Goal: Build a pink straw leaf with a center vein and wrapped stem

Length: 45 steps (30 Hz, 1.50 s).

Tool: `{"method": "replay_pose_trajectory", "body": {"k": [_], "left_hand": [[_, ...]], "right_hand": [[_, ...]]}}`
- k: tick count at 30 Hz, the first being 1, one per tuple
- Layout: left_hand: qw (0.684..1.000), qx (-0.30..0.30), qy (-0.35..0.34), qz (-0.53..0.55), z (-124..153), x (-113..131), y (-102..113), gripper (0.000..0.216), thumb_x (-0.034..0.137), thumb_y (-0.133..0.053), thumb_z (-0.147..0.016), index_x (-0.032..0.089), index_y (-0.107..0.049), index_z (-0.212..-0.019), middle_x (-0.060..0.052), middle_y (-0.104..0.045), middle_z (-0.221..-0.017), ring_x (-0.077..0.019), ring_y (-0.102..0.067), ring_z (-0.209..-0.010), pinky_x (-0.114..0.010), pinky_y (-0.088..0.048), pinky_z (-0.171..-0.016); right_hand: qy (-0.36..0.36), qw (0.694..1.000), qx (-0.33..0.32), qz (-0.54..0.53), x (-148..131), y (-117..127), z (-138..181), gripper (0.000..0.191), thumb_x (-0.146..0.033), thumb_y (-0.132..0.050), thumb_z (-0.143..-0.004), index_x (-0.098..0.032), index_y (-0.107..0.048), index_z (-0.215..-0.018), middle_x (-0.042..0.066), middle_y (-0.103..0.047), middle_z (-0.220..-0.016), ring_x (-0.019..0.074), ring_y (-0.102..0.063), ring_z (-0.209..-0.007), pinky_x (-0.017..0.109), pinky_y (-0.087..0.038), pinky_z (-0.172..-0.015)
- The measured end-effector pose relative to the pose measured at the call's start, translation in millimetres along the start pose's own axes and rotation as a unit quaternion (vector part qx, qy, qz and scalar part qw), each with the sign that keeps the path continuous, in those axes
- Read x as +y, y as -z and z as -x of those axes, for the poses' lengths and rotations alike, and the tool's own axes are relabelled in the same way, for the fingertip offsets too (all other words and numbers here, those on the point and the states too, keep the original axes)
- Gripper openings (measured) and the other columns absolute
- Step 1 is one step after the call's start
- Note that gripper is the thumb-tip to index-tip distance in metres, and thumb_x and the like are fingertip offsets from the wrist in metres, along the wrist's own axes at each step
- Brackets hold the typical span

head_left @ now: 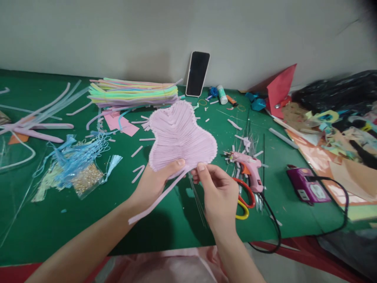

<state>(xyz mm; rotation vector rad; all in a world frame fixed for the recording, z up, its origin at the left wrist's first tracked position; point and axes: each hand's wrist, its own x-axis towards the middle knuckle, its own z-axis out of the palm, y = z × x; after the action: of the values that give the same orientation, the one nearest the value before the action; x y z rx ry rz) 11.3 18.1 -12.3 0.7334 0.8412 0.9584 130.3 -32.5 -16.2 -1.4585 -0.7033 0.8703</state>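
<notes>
Our two forearms come up from the bottom edge over the green table (pixel 88 224). L hand (pixel 153 184) grips the pink ribbed piece (pixel 179 135) at its lower edge, thumb on front, other fingers hidden behind. R hand (pixel 219 192) pinches thumb + forefinger tight on the same edge, where a pink strip (pixel 141 212) hangs down-left. We hold the piece up above table centre. Glue gun (pixel 250 167) & scissors (pixel 246 200) lie just R of our hands; phone (pixel 197 73) leans on the wall.
</notes>
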Motion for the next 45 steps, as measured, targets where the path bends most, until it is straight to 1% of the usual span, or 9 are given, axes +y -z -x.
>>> {"method": "replay_pose_trajectory", "body": {"k": [6, 9, 14, 23, 29, 33, 39, 42, 45], "left_hand": [[0.998, 0.051, 0.021, 0.026, -3, 5, -3, 0.013, 0.025, -0.074, -0.073, 0.017, -0.071, -0.083, -0.002, -0.073, -0.092, -0.0191, -0.067, -0.086, -0.030, -0.056, -0.076], [0.998, 0.050, 0.040, 0.019, -3, 6, -3, 0.010, 0.026, -0.075, -0.072, 0.018, -0.071, -0.078, -0.002, -0.073, -0.084, -0.0210, -0.068, -0.087, -0.032, -0.056, -0.081], [1.000, 0.004, 0.012, 0.000, -2, 4, 0, 0.020, 0.027, -0.074, -0.076, 0.019, -0.073, -0.093, -0.004, -0.075, -0.087, -0.0244, -0.068, -0.097, -0.040, -0.049, -0.098], [0.999, -0.032, -0.029, -0.019, -1, 1, 0, 0.025, 0.024, -0.069, -0.081, 0.022, -0.071, -0.106, -0.005, -0.074, -0.103, -0.0254, -0.060, -0.115, -0.040, -0.045, -0.102], [0.998, -0.037, -0.042, -0.022, -3, -1, -1, 0.029, 0.024, -0.069, -0.081, 0.019, -0.070, -0.110, -0.006, -0.073, -0.106, -0.0260, -0.062, -0.110, -0.041, -0.047, -0.099], [0.999, -0.030, -0.021, -0.019, -5, -4, 3, 0.032, 0.025, -0.070, -0.080, 0.018, -0.069, -0.111, -0.007, -0.071, -0.111, -0.0263, -0.061, -0.111, -0.041, -0.047, -0.099], [0.997, -0.067, -0.029, -0.036, -5, -5, 3, 0.014, 0.026, -0.067, -0.083, 0.016, -0.072, -0.090, -0.005, -0.072, -0.090, -0.0227, -0.064, -0.095, -0.037, -0.052, -0.086], [0.997, -0.071, -0.014, -0.031, -4, -2, 2, 0.015, 0.026, -0.068, -0.083, 0.017, -0.071, -0.094, -0.004, -0.071, -0.094, -0.0202, -0.063, -0.098, -0.035, -0.051, -0.089], [0.998, -0.061, 0.002, -0.030, -3, -1, 2, 0.019, 0.025, -0.070, -0.081, 0.017, -0.070, -0.098, -0.003, -0.070, -0.095, -0.0190, -0.063, -0.095, -0.032, -0.051, -0.086]], "right_hand": [[-0.042, 0.994, -0.085, -0.049, 6, 4, 0, 0.022, -0.042, -0.072, -0.078, -0.020, -0.075, -0.083, 0.004, -0.075, -0.077, 0.0173, -0.068, -0.071, 0.029, -0.056, -0.064], [-0.053, 0.992, -0.098, -0.060, 7, 7, 0, 0.021, -0.040, -0.074, -0.076, -0.021, -0.075, -0.083, 0.003, -0.075, -0.076, 0.0167, -0.068, -0.070, 0.028, -0.055, -0.063], [-0.056, 0.993, -0.085, -0.061, 4, 4, -3, 0.020, -0.040, -0.076, -0.073, -0.019, -0.074, -0.073, 0.002, -0.071, -0.067, 0.0148, -0.063, -0.062, 0.026, -0.052, -0.058], [-0.032, 0.998, -0.042, -0.042, 4, 0, -1, 0.019, -0.036, -0.075, -0.074, -0.019, -0.071, -0.067, -0.001, -0.068, -0.062, 0.0126, -0.059, -0.060, 0.024, -0.050, -0.058], [-0.020, 0.998, -0.043, -0.043, 8, 2, -2, 0.018, -0.035, -0.075, -0.075, -0.019, -0.070, -0.068, -0.002, -0.067, -0.063, 0.0111, -0.059, -0.060, 0.022, -0.049, -0.057], [-0.060, 0.993, -0.084, -0.060, 9, 4, -6, 0.018, -0.036, -0.079, -0.071, -0.019, -0.073, -0.069, -0.001, -0.070, -0.064, 0.0111, -0.061, -0.058, 0.022, -0.052, -0.059], [-0.077, 0.989, -0.079, -0.100, 12, 3, -7, 0.016, -0.032, -0.081, -0.069, -0.020, -0.072, -0.064, -0.003, -0.068, -0.060, 0.0078, -0.059, -0.056, 0.018, -0.050, -0.058], [-0.064, 0.989, -0.073, -0.112, 14, 4, -6, 0.014, -0.030, -0.081, -0.070, -0.020, -0.072, -0.064, -0.003, -0.067, -0.059, 0.0080, -0.059, -0.056, 0.018, -0.051, -0.057], [-0.090, 0.983, -0.112, -0.114, 16, 6, -5, 0.014, -0.033, -0.080, -0.070, -0.020, -0.075, -0.073, -0.001, -0.069, -0.064, 0.0112, -0.062, -0.059, 0.022, -0.054, -0.056]]}}
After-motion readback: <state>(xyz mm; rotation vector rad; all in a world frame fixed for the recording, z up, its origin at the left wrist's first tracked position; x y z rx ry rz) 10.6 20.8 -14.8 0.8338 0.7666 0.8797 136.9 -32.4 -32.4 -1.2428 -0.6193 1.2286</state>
